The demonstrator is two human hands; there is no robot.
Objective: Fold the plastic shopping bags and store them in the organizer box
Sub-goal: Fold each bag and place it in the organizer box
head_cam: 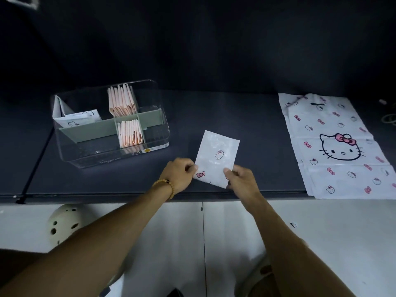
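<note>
A folded bag (216, 157) is pinched at its near corners by the left hand (179, 175) and right hand (241, 178), right of the box (111, 123). Stowing is judged next; a free compartment must be reached.

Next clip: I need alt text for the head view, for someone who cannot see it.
Both hands, left hand and right hand, pinch the near corners of a folded white cartoon-cat bag over a dark table. A clear organizer box to the left holds folded pink bags and white ones; an unfolded bag lies flat to the right.
</note>
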